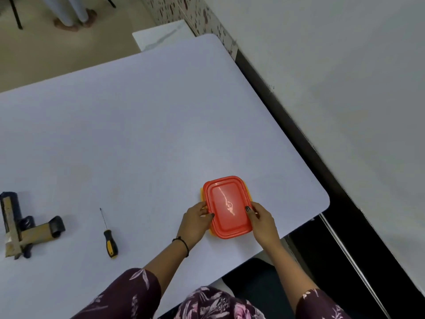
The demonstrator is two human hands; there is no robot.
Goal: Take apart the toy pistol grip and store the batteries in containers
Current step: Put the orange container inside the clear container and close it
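— Where's she at with it?

— Both hands are on the container, near the tabletop's right-hand corner, close to her. The left hand has its fingers curled over one long side, the right hand grips the other side, thumb up on the red lid. The lid looks seated all round.

— And the toy pistol?

— The toy pistol lies well apart at the far left of the tabletop, looking all in one piece, with the screwdriver between it and her. I see no batteries out anywhere.

— So what might go wrong?

— If she's prising that lid, I'd guess it lets go suddenly. With a pull from both sides, the base could skid or jump, and the tabletop's edge is near on her side and to the right. It could go off onto the floor.

— Anything else?

— A lid put down carelessly could end up out of easy reach. And the screwdriver's round handle lies loose; a knock from her sleeve on the reach across might set it rolling.
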